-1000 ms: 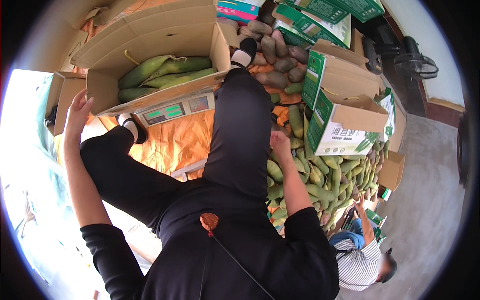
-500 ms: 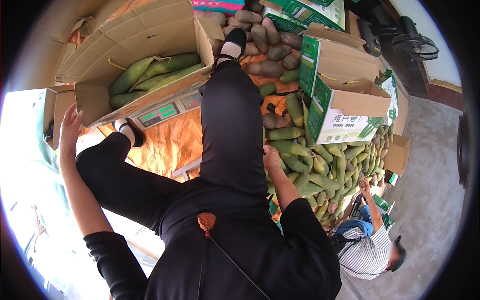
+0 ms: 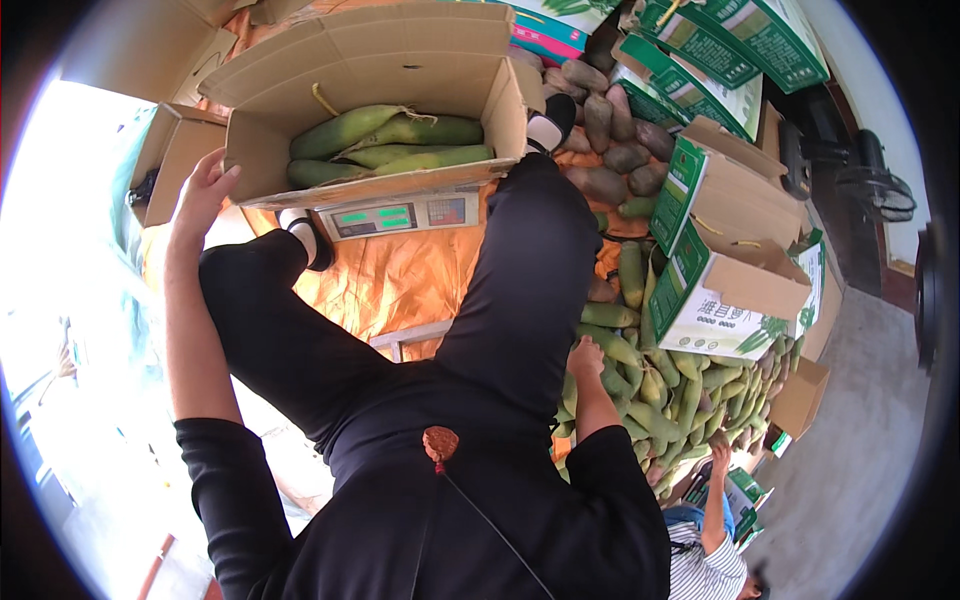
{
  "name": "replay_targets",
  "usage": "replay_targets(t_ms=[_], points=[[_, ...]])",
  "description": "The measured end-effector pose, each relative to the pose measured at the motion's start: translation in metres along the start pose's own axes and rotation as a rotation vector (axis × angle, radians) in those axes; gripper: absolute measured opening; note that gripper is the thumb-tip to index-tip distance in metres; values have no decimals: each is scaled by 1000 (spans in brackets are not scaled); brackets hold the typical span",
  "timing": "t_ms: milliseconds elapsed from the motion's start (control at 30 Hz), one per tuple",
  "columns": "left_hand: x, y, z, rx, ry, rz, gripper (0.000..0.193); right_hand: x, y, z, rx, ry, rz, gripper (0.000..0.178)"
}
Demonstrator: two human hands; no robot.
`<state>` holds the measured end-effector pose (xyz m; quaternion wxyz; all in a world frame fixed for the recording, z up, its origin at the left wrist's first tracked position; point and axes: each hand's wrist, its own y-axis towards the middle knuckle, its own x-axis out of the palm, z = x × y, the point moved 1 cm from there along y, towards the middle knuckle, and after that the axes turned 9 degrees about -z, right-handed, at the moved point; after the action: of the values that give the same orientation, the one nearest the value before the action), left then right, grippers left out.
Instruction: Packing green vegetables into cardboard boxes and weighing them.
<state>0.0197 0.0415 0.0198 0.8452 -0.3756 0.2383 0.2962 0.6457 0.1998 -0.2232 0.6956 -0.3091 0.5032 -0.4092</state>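
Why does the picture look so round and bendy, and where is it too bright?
Head view: fisheye bending curves the box's top edge, and the picture's rim goes black; head view: glare whites out the area left of the left hand; head view: the fan sits in a dimmer part.

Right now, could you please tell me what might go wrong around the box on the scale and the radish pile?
The left hand is at the left edge of the open box, so pressure there could disturb the reading on the scale beneath. The box extends past the scale's front panel on both sides, so it might tip if pushed. The right hand is at the pile of green radishes; disturbing one could set others rolling.
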Motion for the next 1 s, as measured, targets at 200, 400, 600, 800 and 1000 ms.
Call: replay_targets(t_ms=[200,400,600,800,1000], points=[[0,3,-1,65,-50,46,56,7,3,-6,-106,-101,-36,67],[-1,6,-3,73,-78,16,57,-27,1,2,-263,39,130,74],[0,5,-4,130,-89,30,55,-86,-40,-8,-570,251,448,73],[2,5,-7,128,-77,45,55,-181,-124,-36,-898,690,711,64],[0,9,-11,132,-59,51,56,-278,-240,-67,-1370,1010,863,60]])
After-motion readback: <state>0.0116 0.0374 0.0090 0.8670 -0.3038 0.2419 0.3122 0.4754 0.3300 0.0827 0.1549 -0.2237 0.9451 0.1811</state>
